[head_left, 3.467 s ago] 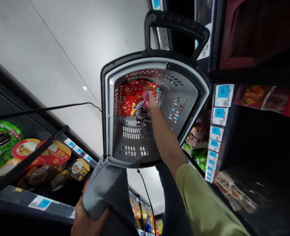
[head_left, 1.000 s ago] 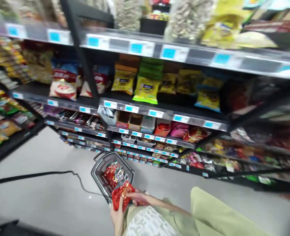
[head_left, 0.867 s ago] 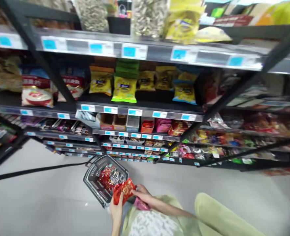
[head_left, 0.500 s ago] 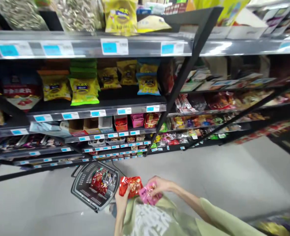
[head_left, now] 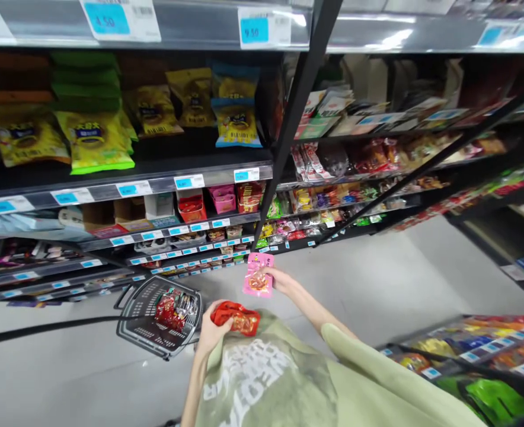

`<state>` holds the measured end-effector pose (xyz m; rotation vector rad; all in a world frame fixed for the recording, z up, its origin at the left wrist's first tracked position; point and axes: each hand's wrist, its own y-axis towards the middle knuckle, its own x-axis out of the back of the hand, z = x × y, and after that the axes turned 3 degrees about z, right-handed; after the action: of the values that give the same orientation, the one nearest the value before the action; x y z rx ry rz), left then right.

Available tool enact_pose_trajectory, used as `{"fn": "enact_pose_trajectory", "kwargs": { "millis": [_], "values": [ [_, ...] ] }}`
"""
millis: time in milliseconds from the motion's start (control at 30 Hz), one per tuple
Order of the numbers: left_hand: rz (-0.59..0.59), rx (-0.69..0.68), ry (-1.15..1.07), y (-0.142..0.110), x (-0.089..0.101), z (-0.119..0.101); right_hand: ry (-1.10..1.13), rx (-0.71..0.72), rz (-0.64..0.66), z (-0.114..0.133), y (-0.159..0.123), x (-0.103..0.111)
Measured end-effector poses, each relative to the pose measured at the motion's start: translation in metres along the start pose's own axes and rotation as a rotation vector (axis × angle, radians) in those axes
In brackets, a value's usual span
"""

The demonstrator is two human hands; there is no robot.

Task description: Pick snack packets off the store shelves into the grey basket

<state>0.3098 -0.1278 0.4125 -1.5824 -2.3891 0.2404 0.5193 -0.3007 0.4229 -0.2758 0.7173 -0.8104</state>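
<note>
My left hand (head_left: 213, 330) is closed around a red snack packet (head_left: 245, 322), close in front of my shirt. Farther out, my right hand (head_left: 274, 279) pinches a pink snack packet (head_left: 259, 265) by its right edge, its printed front facing up toward me. The two packets are apart. To the left of my left hand, a dark shopping basket (head_left: 133, 329) stands on the floor with red and silvery packets (head_left: 171, 309) inside.
Shelves of packaged snacks run across the front, with yellow snack bags (head_left: 95, 139) on a middle shelf and a pink box (head_left: 223, 198) and a red box (head_left: 191, 207) lower down. A black upright post (head_left: 288, 130) divides the shelving. Another display (head_left: 475, 350) is at lower right.
My right hand has moved the pink packet forward, away from the red one and toward the shelves. The left hand still holds the red packet near my shirt. The view has shifted closer to the shelves.
</note>
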Motion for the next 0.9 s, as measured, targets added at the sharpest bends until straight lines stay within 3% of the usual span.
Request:
{"fn": "enact_pose_trajectory", "kwargs": {
  "millis": [200, 367, 533, 600, 767, 900],
  "values": [
    [0.146, 0.029, -0.050, 0.009, -0.019, -0.013, -0.120, 0.194, 0.085, -0.001, 0.004, -0.011],
    [0.213, -0.078, -0.027, 0.029, -0.022, -0.023, -0.359, 0.288, 0.134, 0.005, -0.003, -0.009],
    [0.317, -0.147, 0.221, 0.051, -0.015, -0.052, -0.811, 0.246, 0.374, 0.048, -0.002, 0.002],
    [0.364, -0.206, 0.326, 0.063, -0.014, -0.069, -0.960, 0.281, 0.413, 0.066, 0.005, 0.000],
    [0.449, -0.358, 0.547, 0.105, -0.008, -0.106, -1.345, 0.426, 0.388, 0.105, 0.033, -0.022],
    [0.448, -0.399, 0.695, 0.139, 0.003, -0.119, -1.537, 0.614, 0.300, 0.160, 0.063, -0.043]
  ]
}}
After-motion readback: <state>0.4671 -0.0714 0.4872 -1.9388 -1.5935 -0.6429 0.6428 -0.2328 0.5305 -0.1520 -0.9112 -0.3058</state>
